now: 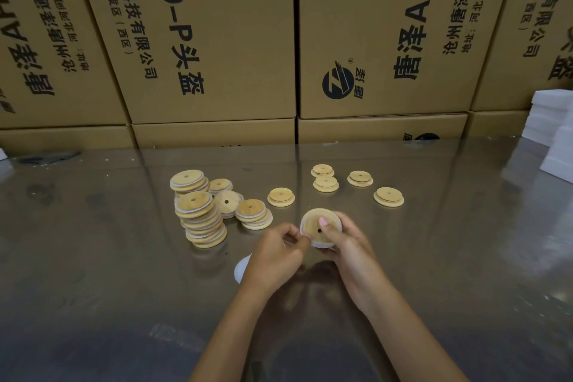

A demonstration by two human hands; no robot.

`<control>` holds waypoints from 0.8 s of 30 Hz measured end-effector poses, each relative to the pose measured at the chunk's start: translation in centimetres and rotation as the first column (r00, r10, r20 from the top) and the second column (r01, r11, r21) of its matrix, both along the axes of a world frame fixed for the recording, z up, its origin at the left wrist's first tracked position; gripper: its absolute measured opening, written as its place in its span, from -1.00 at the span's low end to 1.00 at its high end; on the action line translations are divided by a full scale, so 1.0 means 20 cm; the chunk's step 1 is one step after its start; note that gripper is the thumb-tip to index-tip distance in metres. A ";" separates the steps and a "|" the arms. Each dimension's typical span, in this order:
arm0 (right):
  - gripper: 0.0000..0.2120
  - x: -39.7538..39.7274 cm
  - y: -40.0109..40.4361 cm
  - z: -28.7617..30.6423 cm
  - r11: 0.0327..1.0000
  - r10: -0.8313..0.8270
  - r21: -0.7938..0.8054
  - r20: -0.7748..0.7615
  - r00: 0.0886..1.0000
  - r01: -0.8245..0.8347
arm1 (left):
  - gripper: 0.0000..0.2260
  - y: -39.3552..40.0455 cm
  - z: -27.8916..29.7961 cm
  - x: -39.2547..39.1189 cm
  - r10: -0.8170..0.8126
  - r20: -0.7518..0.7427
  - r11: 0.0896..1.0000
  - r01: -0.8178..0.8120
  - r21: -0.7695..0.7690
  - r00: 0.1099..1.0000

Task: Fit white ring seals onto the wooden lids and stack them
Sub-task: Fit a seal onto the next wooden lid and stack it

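Right now my right hand grips a wooden lid above the table, thumb on its face to steady it, while my left hand pinches the white seal at its rim, working it on. Finished stacks wait leftward.

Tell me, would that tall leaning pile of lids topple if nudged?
Probably. The tall pile leans with its lids offset, so a push would likely spill it. The table looks glossy, so loose lids may slide. Being flat discs, they'd hardly roll.
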State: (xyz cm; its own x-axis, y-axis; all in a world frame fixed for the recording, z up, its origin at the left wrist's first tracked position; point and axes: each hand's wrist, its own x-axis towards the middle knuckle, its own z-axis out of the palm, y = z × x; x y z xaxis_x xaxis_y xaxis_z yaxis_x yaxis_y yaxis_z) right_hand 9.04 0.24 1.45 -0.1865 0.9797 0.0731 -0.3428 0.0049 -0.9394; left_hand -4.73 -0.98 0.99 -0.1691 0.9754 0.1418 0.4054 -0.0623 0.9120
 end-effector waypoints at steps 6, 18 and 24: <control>-0.85 -0.01 -0.01 -0.01 0.999 -0.032 0.012 0.045 0.998 0.031 | -0.89 0.00 0.02 0.01 0.037 0.028 0.999 -0.037 0.000 0.999; -0.92 -0.02 0.01 -0.03 0.982 -0.188 0.059 0.171 0.967 0.180 | -0.88 -0.02 0.01 -0.02 0.071 -0.283 0.995 -0.046 0.093 0.957; -0.91 0.02 0.02 -0.03 0.981 -0.154 -0.107 0.071 0.986 0.161 | -0.88 -0.03 0.02 -0.02 0.017 -0.387 0.996 0.018 0.087 0.922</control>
